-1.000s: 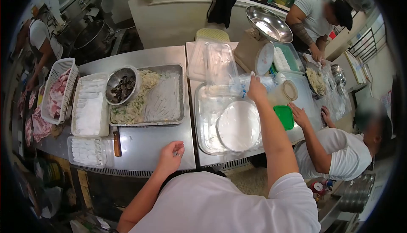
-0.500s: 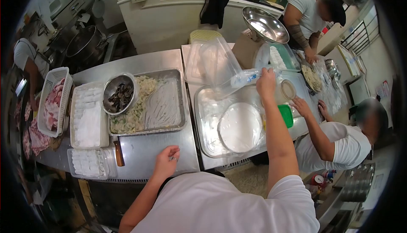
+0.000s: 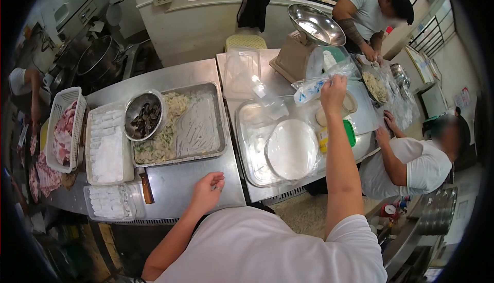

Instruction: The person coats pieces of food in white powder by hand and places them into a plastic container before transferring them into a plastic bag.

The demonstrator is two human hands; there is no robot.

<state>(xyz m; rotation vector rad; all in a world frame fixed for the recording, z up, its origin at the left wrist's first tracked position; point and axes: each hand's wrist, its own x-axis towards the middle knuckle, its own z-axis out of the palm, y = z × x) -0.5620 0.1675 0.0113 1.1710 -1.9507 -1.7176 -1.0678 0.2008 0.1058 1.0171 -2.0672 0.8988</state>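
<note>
Overhead, the right hand [image 3: 333, 88] is pinching one end of a plastic bag [image 3: 311, 90] that is trailing leftward above the tray [image 3: 246, 144], while the left hand [image 3: 208, 191], loosely curled and farther off, is hovering empty near the steel table's [image 3: 175, 182] front edge.

bowl [image 3: 144, 115] in tray [image 3: 206, 151], counter [image 3: 175, 180] left | round plate [image 3: 290, 149] in right tray [image 3: 247, 144] | scale [image 3: 306, 41] behind | basket [image 3: 64, 128] far left

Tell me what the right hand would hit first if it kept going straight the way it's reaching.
Probably the scale with its steel bowl: the right hand, lifting a clear plastic bag, reaches away toward it. Depth is unclear, so it might pass beside it.
</note>
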